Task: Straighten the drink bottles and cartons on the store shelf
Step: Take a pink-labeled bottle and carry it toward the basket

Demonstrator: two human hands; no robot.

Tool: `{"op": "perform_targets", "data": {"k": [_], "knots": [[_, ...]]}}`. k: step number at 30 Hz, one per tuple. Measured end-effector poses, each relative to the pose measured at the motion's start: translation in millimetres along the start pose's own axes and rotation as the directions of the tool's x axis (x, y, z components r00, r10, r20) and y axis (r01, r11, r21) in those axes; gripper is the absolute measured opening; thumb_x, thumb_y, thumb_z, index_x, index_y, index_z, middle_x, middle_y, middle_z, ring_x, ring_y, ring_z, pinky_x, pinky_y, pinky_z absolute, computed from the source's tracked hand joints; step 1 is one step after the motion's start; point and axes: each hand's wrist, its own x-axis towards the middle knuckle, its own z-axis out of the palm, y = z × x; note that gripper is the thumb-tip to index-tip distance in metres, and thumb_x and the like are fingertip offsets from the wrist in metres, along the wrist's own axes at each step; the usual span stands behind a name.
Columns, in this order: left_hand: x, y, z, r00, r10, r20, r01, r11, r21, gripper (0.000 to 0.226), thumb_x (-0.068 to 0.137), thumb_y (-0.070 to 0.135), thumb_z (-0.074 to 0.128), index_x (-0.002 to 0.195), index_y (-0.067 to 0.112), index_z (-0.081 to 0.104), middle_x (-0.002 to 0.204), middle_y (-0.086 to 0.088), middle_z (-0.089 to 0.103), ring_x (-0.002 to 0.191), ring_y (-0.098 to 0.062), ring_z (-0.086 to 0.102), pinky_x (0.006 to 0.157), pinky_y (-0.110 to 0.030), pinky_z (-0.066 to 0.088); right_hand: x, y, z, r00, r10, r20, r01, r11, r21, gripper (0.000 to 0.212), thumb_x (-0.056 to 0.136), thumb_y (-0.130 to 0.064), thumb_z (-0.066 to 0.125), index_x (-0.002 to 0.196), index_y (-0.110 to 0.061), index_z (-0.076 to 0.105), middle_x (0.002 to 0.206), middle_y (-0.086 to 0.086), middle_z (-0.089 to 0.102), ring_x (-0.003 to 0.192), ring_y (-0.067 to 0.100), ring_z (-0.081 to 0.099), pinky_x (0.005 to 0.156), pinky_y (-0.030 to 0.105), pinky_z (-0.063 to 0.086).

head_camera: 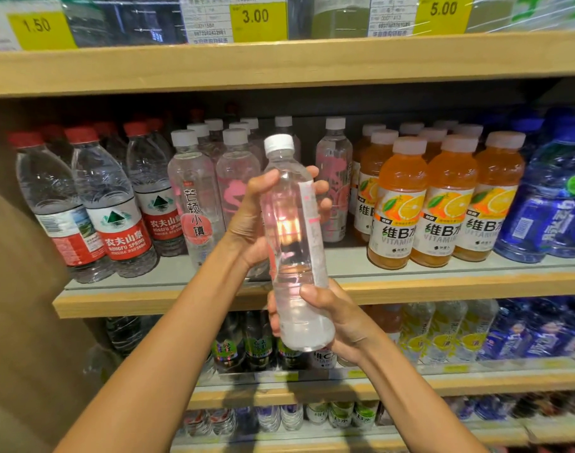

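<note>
I hold a clear white-capped bottle (294, 243) with a pink-printed label upright in front of the middle shelf (442, 282). My left hand (260, 217) grips its upper body, thumb on the near side and fingers wrapped round the back. Around its base curls my right hand (331, 318). On the shelf behind stand more clear pink-label bottles (194, 191), with a gap in the row behind the held bottle.
Red-capped water bottles (113, 204) stand at the shelf's left, orange vitamin drinks (442, 201) to the right, blue bottles (554, 191) at far right. A wooden shelf board (279, 63) with price tags runs above. Lower shelves (410, 387) hold more bottles.
</note>
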Motion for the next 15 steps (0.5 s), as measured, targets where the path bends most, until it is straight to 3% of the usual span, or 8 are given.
{"op": "perform_targets", "data": {"k": [3, 6, 9, 11, 13, 15], "knots": [[-2, 1, -3, 0.977, 0.085, -0.196, -0.008, 0.932, 0.362, 0.076, 0.052, 0.053, 0.086, 0.111, 0.012, 0.062, 0.106, -0.011, 0.071, 0.093, -0.023, 0.069, 0.080, -0.037, 0.056, -3, -1, -4, 0.997, -0.016, -0.082, 0.017, 1.000, 0.012, 0.081, 0.060, -0.044, 0.085, 0.119, -0.002, 0.049, 0.091, 0.016, 0.066, 0.075, 0.027, 0.064, 0.071, 0.038, 0.053], [-6, 2, 0, 0.934, 0.193, -0.300, 0.026, 0.803, 0.596, 0.052, 0.081, 0.048, 0.068, 0.116, 0.010, 0.062, 0.111, -0.013, 0.071, 0.100, -0.025, 0.069, 0.084, -0.038, 0.056, -6, -2, -3, 0.978, -0.050, -0.202, 0.044, 0.998, -0.033, 0.077, 0.057, -0.044, 0.085, 0.116, -0.007, 0.054, 0.090, 0.012, 0.070, 0.075, 0.023, 0.067, 0.067, 0.034, 0.055], [-8, -3, 10, 0.874, 0.321, -0.365, 0.083, 0.641, 0.763, 0.048, 0.087, 0.047, 0.057, 0.115, 0.008, 0.061, 0.110, -0.014, 0.069, 0.102, -0.026, 0.067, 0.090, -0.038, 0.053, -4, -3, 0, 0.913, -0.187, -0.363, 0.100, 0.964, -0.245, 0.064, 0.062, -0.041, 0.078, 0.116, -0.013, 0.058, 0.093, 0.001, 0.073, 0.083, 0.014, 0.069, 0.068, 0.023, 0.053], [-6, -9, 19, 0.825, 0.437, -0.359, 0.079, 0.540, 0.838, 0.039, 0.091, 0.045, 0.057, 0.112, 0.012, 0.061, 0.106, -0.007, 0.068, 0.098, -0.019, 0.065, 0.084, -0.029, 0.052, -2, -2, 3, 0.862, -0.304, -0.405, 0.127, 0.904, -0.407, 0.055, 0.067, -0.039, 0.076, 0.115, -0.019, 0.057, 0.097, -0.009, 0.072, 0.090, 0.006, 0.068, 0.071, 0.015, 0.050], [-5, -14, 27, 0.769, 0.511, -0.384, 0.051, 0.550, 0.834, 0.030, 0.091, 0.043, 0.059, 0.110, 0.020, 0.057, 0.101, 0.003, 0.066, 0.089, -0.005, 0.065, 0.075, -0.019, 0.050, 0, 2, 6, 0.832, -0.375, -0.410, 0.130, 0.848, -0.513, 0.046, 0.072, -0.036, 0.074, 0.112, -0.026, 0.054, 0.099, -0.017, 0.070, 0.093, 0.001, 0.066, 0.072, 0.011, 0.048], [-2, -15, 32, 0.761, 0.517, -0.391, -0.003, 0.606, 0.796, 0.025, 0.091, 0.041, 0.060, 0.109, 0.026, 0.054, 0.100, 0.008, 0.064, 0.082, 0.005, 0.063, 0.068, -0.011, 0.049, 0, 7, 8, 0.814, -0.416, -0.405, 0.143, 0.819, -0.556, 0.045, 0.074, -0.039, 0.071, 0.112, -0.027, 0.051, 0.099, -0.019, 0.068, 0.094, 0.000, 0.065, 0.073, 0.011, 0.047]]}}
